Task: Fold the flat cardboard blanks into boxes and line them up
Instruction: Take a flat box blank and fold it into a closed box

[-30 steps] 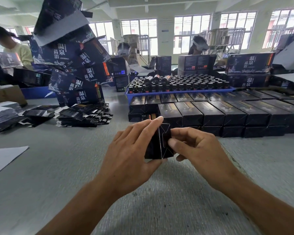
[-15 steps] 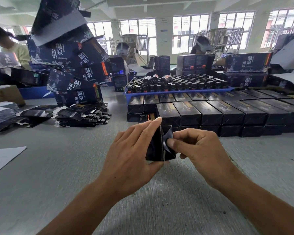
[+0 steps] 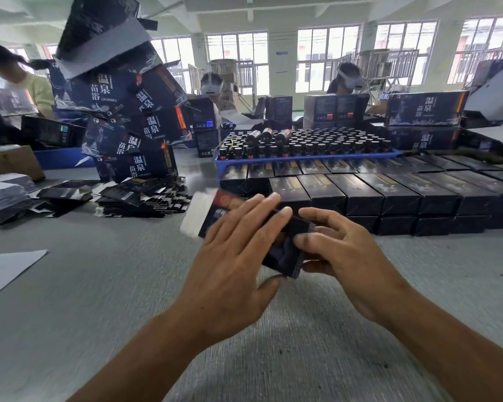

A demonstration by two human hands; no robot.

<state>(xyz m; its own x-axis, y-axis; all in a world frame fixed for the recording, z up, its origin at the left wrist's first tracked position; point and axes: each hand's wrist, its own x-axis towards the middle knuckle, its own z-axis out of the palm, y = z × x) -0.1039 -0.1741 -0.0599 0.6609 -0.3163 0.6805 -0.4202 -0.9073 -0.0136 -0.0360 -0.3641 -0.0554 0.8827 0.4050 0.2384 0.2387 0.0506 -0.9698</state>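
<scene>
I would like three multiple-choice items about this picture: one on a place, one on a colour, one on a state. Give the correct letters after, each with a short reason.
1. Where does the loose pile of flat dark cardboard blanks lie?
A. on the grey table, left of the hands
B. inside the tray
C. on top of the finished boxes

2. What colour is the shallow plastic tray that holds the small dark bottles?
A. red
B. blue
C. yellow

3. How is the dark folded cardboard box held?
A. it lies untouched on the table
B. by one hand only
C. between both hands, above the table

Answers:
1 A: the pile rests on the grey table, left of the hands.
2 B: the tray rim is blue.
3 C: the left hand and the right hand both hold the box.
</scene>
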